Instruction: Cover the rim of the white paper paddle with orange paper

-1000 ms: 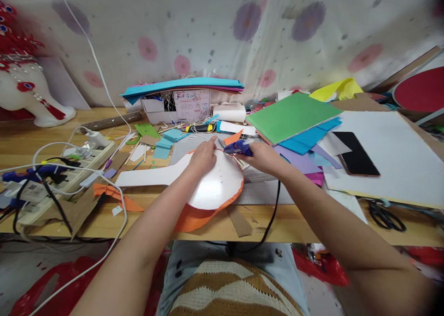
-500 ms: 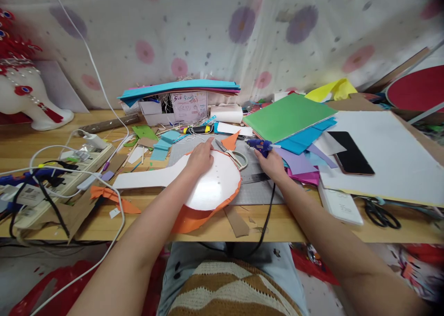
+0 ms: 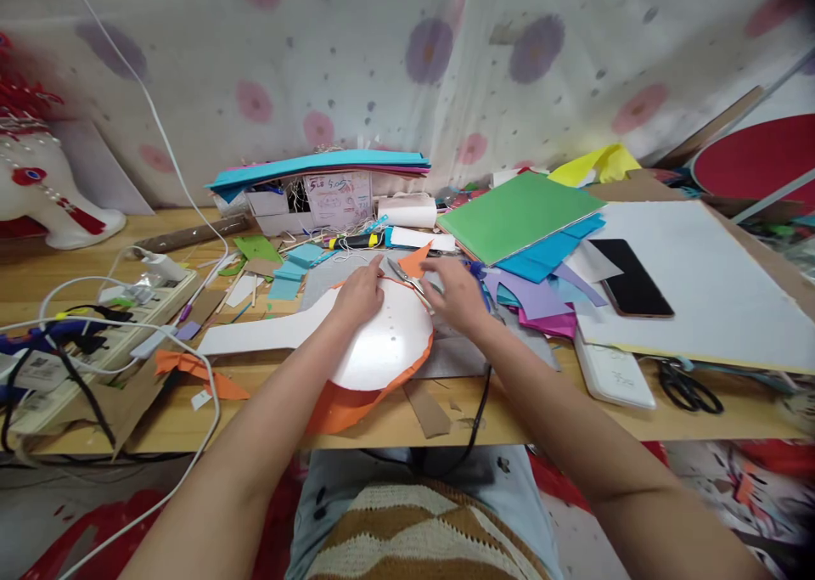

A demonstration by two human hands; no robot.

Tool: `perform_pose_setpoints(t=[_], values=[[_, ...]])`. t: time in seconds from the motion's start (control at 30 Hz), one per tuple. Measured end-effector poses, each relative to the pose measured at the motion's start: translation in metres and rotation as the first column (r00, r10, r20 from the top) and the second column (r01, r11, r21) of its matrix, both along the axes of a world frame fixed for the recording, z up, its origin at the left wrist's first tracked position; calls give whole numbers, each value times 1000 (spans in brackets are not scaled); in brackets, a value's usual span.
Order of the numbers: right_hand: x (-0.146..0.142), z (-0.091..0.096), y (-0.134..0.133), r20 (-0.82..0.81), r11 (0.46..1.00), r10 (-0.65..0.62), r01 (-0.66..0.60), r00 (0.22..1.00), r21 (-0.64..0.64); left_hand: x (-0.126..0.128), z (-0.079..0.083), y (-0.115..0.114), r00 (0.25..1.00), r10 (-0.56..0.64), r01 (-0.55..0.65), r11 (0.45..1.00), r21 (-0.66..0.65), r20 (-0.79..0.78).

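A white paddle-shaped cutout [image 3: 375, 355] with a long handle lies on the grey cutting mat [image 3: 462, 357], with orange paper [image 3: 350, 406] folded up along its rounded edge. My left hand [image 3: 360, 295] rests on the cutout's upper part, fingers closed at its far edge. My right hand [image 3: 458, 295] is at the handles of the metal scissors [image 3: 402, 273], its fingers curled over them and hiding most of them. Beside the blades lies an orange scrap [image 3: 415, 260]. Behind my right hand, the blue glue gun [image 3: 474, 269] lies mostly hidden.
A green sheet [image 3: 519, 215] tops coloured papers at right, near a black phone [image 3: 632, 278] and black scissors [image 3: 688, 386]. A power strip [image 3: 127, 342] with tangled cables stands left. A box [image 3: 340, 199] is at the back. A black cord hangs over the front edge.
My right hand has let go of the glue gun and moved left to the scissors. My left hand stays on the cutout. The whole view has shifted slightly.
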State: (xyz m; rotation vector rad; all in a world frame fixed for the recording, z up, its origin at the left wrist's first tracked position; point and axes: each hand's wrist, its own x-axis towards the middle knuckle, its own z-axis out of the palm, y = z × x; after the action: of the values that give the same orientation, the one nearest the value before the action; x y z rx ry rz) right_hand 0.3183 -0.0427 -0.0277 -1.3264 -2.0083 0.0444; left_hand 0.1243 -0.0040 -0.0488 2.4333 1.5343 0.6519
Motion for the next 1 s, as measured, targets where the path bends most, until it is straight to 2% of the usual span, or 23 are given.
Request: perform_pose_setpoints(t=[0.1, 0.17, 0.23, 0.53, 0.73, 1.0], values=[[-20, -12, 22, 15, 960, 55, -48, 998, -275, -1, -3, 1, 1000, -23, 23, 1000, -11, 1], [-28, -19, 33, -1, 928, 44, -41, 999, -370, -2, -4, 2, 999, -44, 44, 999, -16, 1], [-31, -23, 37, -2, 912, 44, -41, 999, -409, -2, -4, 2, 998, -68, 68, 997, -23, -6], [-32, -21, 29, 105, 928, 55, -12, 993, -373, -1, 0, 2, 997, -74, 74, 997, -28, 6], [-29, -28, 33, 181, 955, 130, -75, 975, -286, 0, -2, 3, 999, -43, 42, 998, -40, -2], [-29, -29, 34, 278, 964, 175, -107, 944, -244, 2, 0, 1, 1000, 7, -5, 995, -102, 25]])
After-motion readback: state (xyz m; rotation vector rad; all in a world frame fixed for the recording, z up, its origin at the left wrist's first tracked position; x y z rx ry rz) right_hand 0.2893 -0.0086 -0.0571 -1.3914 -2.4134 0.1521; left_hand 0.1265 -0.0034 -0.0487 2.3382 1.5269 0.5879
